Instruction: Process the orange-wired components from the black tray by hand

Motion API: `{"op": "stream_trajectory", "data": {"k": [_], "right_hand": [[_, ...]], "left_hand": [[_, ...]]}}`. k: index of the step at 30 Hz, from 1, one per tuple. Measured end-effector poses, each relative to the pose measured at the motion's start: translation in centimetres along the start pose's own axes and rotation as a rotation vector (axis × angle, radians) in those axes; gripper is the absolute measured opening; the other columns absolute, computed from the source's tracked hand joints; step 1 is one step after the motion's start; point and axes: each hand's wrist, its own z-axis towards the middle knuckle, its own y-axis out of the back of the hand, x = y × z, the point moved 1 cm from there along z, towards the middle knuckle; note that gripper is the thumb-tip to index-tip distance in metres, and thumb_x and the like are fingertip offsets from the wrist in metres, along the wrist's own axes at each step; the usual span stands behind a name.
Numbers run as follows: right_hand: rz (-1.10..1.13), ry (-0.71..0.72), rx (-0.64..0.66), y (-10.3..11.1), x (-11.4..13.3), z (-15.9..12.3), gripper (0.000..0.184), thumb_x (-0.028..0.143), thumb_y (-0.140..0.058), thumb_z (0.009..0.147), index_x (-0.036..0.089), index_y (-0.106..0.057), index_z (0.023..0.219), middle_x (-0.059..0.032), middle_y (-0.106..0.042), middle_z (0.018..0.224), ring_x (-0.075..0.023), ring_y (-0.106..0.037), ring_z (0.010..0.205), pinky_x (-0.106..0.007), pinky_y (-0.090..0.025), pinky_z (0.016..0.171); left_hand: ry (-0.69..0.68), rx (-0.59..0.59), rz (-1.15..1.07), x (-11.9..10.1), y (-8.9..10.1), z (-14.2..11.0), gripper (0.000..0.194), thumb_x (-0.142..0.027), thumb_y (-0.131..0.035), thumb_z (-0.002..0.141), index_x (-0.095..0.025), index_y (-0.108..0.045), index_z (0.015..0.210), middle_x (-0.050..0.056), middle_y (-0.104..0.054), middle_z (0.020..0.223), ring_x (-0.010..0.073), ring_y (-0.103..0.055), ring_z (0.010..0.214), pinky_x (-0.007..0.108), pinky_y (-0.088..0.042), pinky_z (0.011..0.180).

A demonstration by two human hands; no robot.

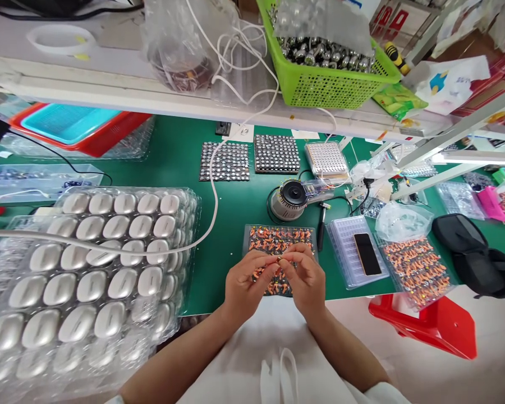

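Note:
My left hand [248,280] and my right hand [306,276] meet at the fingertips, pinching a small dark part [280,260] between them. Its kind is too small to make out. Both hands are closed, above a clear tray [261,238] filled with small orange and dark parts in rows. My wrists partly cover the tray's near side. Just past the tray stands a round grey device with a black top [293,193]. A small hammer [322,224] lies to the right of the tray.
Stacked trays of silver rounded cases [122,283] fill the left. A white cable [214,191] hangs across the table. On the right lie a phone [367,253] on clear trays, another tray of orange parts [416,269] and a black case [480,255]. A green basket [328,84] stands on the shelf.

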Motion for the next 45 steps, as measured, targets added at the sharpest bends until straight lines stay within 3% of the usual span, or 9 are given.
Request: {"op": "stream_trajectory", "data": {"k": [5,10,14,19,23,29,33,39,45], "right_hand": [[0.018,0.07,0.028,0.2,-0.2,-0.1,0.019,0.012,-0.063,0.083,0.027,-0.068,0.095,-0.0032,-0.058,0.094,-0.0171,-0.056,0.09,-0.033,-0.047,0.079],[0.126,0.001,0.175,0.6,-0.5,-0.1,0.023,0.014,-0.066,0.081,0.03,-0.069,0.097,-0.0033,-0.057,0.096,-0.0173,-0.057,0.09,-0.033,-0.048,0.078],[0.268,-0.081,0.251,0.5,-0.8,0.2,0.021,0.019,-0.071,0.078,0.031,-0.068,0.095,-0.0023,-0.057,0.094,-0.0177,-0.055,0.091,-0.033,-0.046,0.081],[0.45,-0.286,0.358,0.7,-1.8,0.5,0.038,0.029,-0.079,0.069,0.028,-0.062,0.102,-0.002,-0.056,0.097,-0.0168,-0.054,0.086,-0.032,-0.047,0.078],[0.554,-0.518,0.497,1.1,-3.4,-0.2,0.052,0.027,-0.085,0.06,0.026,-0.058,0.105,-0.0023,-0.058,0.099,-0.0184,-0.057,0.086,-0.031,-0.05,0.07],[0.545,-0.581,0.381,1.1,-8.6,-2.3,0.052,0.035,-0.083,0.061,0.024,-0.058,0.107,-0.0031,-0.059,0.102,-0.0187,-0.056,0.092,-0.03,-0.05,0.075],[0.102,-0.531,0.239,1.7,-13.2,-2.7,0.034,0.042,-0.066,0.078,0.022,-0.059,0.105,-0.004,-0.064,0.096,-0.0179,-0.06,0.087,-0.031,-0.05,0.077],[-0.377,-0.461,0.036,5.7,-18.9,0.8,0.024,0.037,-0.055,0.083,0.017,-0.062,0.094,-0.0067,-0.064,0.092,-0.0202,-0.059,0.083,-0.034,-0.046,0.079],[-0.648,-0.413,0.035,6.9,-22.1,5.2,0.019,0.028,-0.05,0.085,0.017,-0.066,0.088,-0.0085,-0.062,0.092,-0.0215,-0.056,0.091,-0.032,-0.041,0.085]], "left_hand": [[0.231,0.027,-0.135,0.1,0.6,0.3,0.007,-0.02,-0.065,0.081,-0.018,-0.068,0.087,0.003,-0.064,0.079,0.0146,-0.057,0.074,0.027,-0.046,0.069],[0.535,0.216,-0.343,-0.3,1.5,1.2,0.021,-0.034,-0.069,0.078,-0.014,-0.063,0.078,0.001,-0.058,0.072,0.0104,-0.049,0.063,0.022,-0.039,0.059],[0.619,0.342,-0.499,0.0,1.6,1.3,0.024,-0.037,-0.067,0.079,-0.014,-0.061,0.078,0.0,-0.054,0.068,0.0092,-0.046,0.06,0.022,-0.036,0.057],[0.77,0.423,-0.695,0.7,1.2,0.8,0.024,-0.035,-0.071,0.075,-0.014,-0.059,0.076,0.001,-0.056,0.064,0.0112,-0.051,0.061,0.024,-0.038,0.06],[0.891,0.43,-0.699,1.1,0.8,0.1,0.023,-0.03,-0.077,0.069,-0.014,-0.062,0.076,-0.001,-0.057,0.066,0.0093,-0.05,0.06,0.023,-0.038,0.06],[0.812,0.401,-0.301,3.7,-0.5,-1.4,0.024,-0.036,-0.063,0.079,-0.015,-0.069,0.088,0.003,-0.066,0.079,0.0142,-0.056,0.072,0.026,-0.044,0.069],[0.679,0.311,0.183,8.4,-1.9,-0.7,0.024,-0.036,-0.055,0.08,-0.015,-0.066,0.079,0.002,-0.066,0.072,0.0142,-0.056,0.064,0.024,-0.042,0.06],[0.671,0.281,0.418,16.5,-5.4,4.1,0.024,-0.033,-0.05,0.081,-0.016,-0.062,0.069,0.002,-0.064,0.063,0.0163,-0.057,0.063,0.026,-0.04,0.061],[0.737,0.289,0.628,20.7,-8.3,7.4,0.023,-0.031,-0.056,0.083,-0.013,-0.065,0.071,0.011,-0.069,0.079,0.0209,-0.062,0.079,0.032,-0.044,0.074]]}}
